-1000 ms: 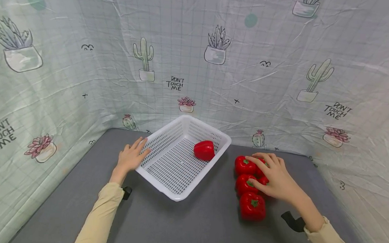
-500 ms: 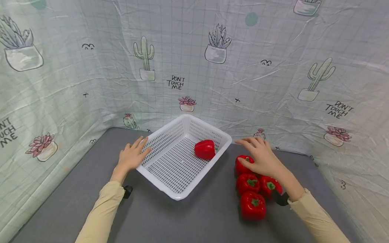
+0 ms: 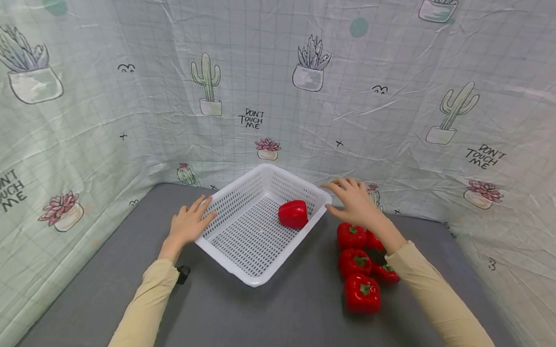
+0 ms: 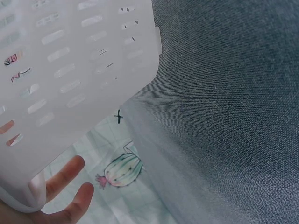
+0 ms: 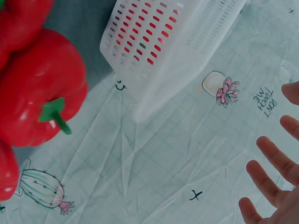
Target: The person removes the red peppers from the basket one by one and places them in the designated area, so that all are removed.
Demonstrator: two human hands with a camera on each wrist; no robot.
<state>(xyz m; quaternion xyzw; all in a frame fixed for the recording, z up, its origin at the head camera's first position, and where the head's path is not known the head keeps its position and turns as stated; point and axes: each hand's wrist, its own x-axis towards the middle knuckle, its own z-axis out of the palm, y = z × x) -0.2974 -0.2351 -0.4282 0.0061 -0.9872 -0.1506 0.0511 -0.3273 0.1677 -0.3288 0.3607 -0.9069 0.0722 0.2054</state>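
Note:
My left hand (image 3: 189, 222) grips the left rim of a white perforated plastic basket (image 3: 245, 240). In the left wrist view, two fingers (image 4: 70, 172) extend past the basket's rim, and skin shows through its slots. A red bell pepper (image 3: 293, 214) lies on its side in the basket's right part. My right hand (image 3: 354, 205) hovers by the basket's right corner with fingers spread and holds nothing. Below it several red bell peppers cluster on the table, the front one (image 3: 363, 294) standing stem up. The right wrist view shows one pepper (image 5: 42, 88) with a green stem close up.
A grey cloth (image 3: 297, 323) covers the table. Hanging fabric printed with cacti (image 3: 245, 76) encloses the back and both sides, close behind the basket. A black wrist strap piece (image 3: 182, 275) juts out below my left sleeve.
My right hand has moved left and away from over the pepper cluster to the basket's right corner, carrying nothing. The left hand, the basket and the peppers have stayed in place.

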